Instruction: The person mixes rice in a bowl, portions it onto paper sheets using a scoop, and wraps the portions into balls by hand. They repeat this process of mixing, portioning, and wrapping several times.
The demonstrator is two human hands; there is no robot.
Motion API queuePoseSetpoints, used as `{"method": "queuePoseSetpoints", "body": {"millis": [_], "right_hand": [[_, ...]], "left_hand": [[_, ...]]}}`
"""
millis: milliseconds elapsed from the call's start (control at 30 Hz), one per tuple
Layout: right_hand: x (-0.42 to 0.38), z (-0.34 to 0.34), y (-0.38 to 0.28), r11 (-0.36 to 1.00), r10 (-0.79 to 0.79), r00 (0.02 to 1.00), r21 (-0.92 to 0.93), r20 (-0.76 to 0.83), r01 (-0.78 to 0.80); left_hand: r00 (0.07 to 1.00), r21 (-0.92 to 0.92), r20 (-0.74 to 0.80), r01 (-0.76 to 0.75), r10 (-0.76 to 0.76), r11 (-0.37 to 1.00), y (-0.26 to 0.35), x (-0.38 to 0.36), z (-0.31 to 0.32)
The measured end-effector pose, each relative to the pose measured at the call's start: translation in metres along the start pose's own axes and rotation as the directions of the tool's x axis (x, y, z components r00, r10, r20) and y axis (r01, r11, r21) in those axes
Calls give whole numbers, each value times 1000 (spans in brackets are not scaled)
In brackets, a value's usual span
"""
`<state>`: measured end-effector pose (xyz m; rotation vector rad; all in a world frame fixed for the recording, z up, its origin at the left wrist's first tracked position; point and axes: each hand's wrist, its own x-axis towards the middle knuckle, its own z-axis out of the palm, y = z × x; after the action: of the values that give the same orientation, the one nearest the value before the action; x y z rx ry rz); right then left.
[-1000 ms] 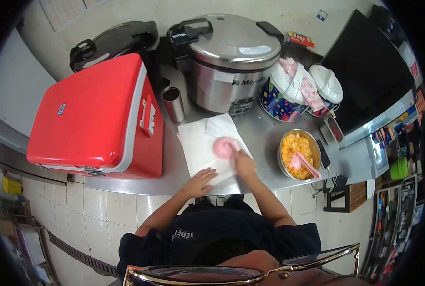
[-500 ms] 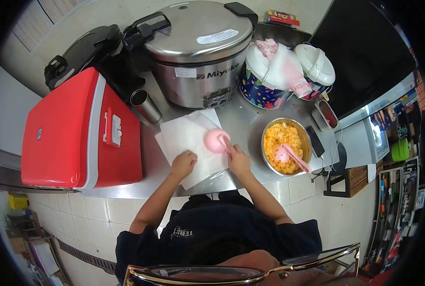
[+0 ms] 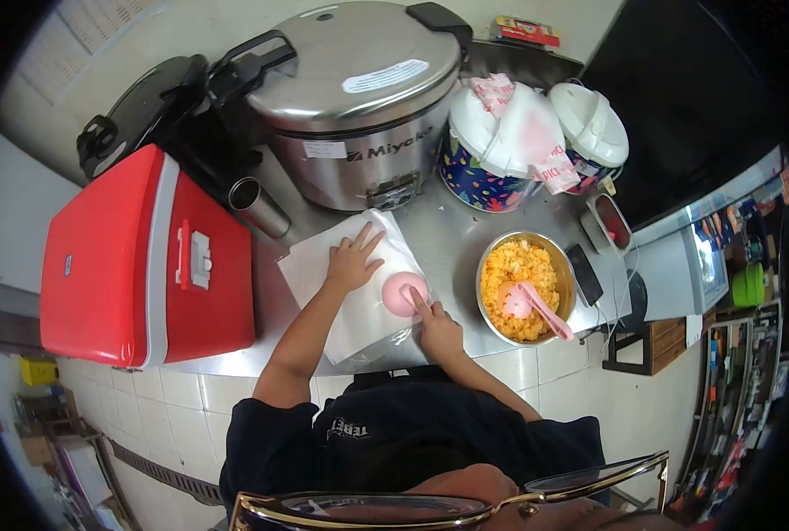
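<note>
White paper sheets [image 3: 315, 265] lie on the steel counter in front of me. My left hand [image 3: 353, 258] rests flat on the paper with its fingers spread, reaching toward its far edge. A small pink bowl [image 3: 402, 293] sits upside down on the paper near the counter's front. My right hand [image 3: 435, 326] touches the bowl's near side with its fingertips. To the right stands a metal bowl [image 3: 486, 262] of yellow rice with a pink scoop [image 3: 531, 306] lying in it.
A red cooler box [image 3: 120, 261] fills the counter's left side. A large steel rice cooker [image 3: 346, 97], a metal cup [image 3: 255, 203], two flowered pots with white lids [image 3: 501, 142] and a black phone [image 3: 584, 274] stand behind and to the right.
My left hand has slid from the paper's near edge up toward its far edge. The pink bowl and my right hand have moved nearer the counter's front edge.
</note>
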<state>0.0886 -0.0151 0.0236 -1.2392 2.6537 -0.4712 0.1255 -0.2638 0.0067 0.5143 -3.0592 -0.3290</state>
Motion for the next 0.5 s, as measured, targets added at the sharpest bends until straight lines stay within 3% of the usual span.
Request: {"method": "queuePoseSetpoints", "body": {"millis": [33, 67, 100, 133, 200, 267, 333, 367, 433, 467, 500], "right_hand": [[-4, -4, -4, 1000, 14, 998, 21, 60, -15], [-9, -8, -2, 999, 35, 992, 36, 118, -40], [-14, -7, 5, 975, -123, 985, 169, -124, 143], [-16, -30, 9, 981, -92, 988, 158, -126, 112], [-18, -85, 28, 952, -214, 951, 169, -221, 254], [-25, -121, 76, 989, -24, 923, -147, -384, -36], [-38, -149, 125, 874, 316, 933, -331, -170, -356], [-37, -152, 136, 869, 327, 929, -333, -172, -367], [-33, -153, 155, 867, 413, 880, -398, 236, -300], [-31, -158, 157, 862, 420, 877, -405, 236, -304], [-27, -164, 152, 854, 326, 910, -492, 258, -166]], "left_hand": [[997, 42, 41, 69, -71, 997, 7, 6, 2], [998, 31, 49, 37, -39, 999, 12, 10, 5], [997, 92, 48, 62, -66, 994, 12, 10, 6], [994, 153, 44, 89, -97, 984, 13, 11, 4], [995, 57, 42, 91, -94, 994, 15, 10, -4], [993, -37, 31, 112, -110, 993, 12, 10, -1], [958, -408, -271, -25, -95, 913, 10, 5, 13], [909, -625, -387, -136, -154, 769, 46, 2, 0], [961, -838, -272, -210, -52, 503, 102, 3, 8], [977, -881, -212, -191, -1, 434, 128, 6, 9], [986, -916, -159, -168, 54, 366, 153, 13, 9]]}}
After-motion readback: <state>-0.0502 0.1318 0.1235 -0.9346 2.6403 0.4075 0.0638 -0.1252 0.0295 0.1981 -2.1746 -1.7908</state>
